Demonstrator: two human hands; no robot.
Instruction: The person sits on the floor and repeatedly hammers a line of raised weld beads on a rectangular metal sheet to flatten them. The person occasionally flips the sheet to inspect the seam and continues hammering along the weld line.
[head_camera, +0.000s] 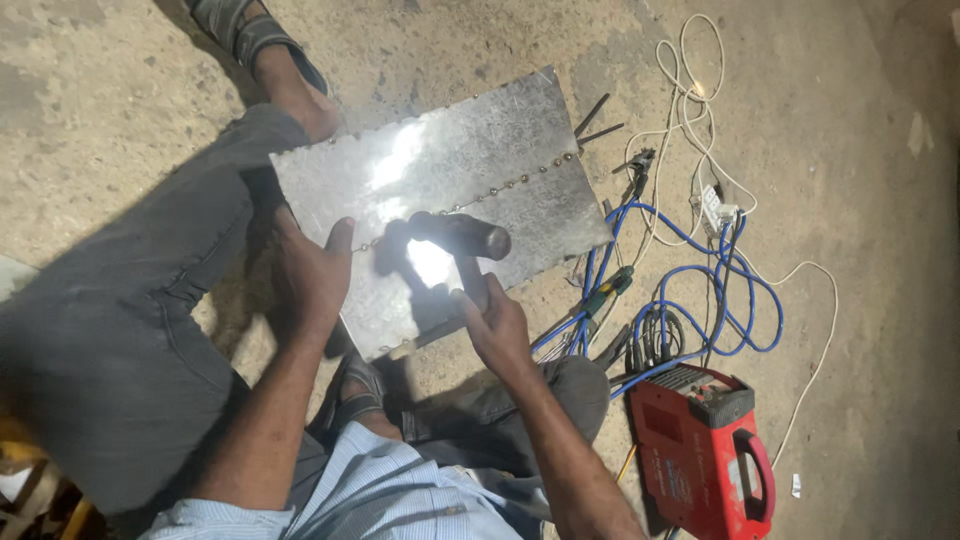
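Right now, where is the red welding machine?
In the head view, the red welding machine sits on the floor, lower right, beside the right forearm, just below the blue cables.
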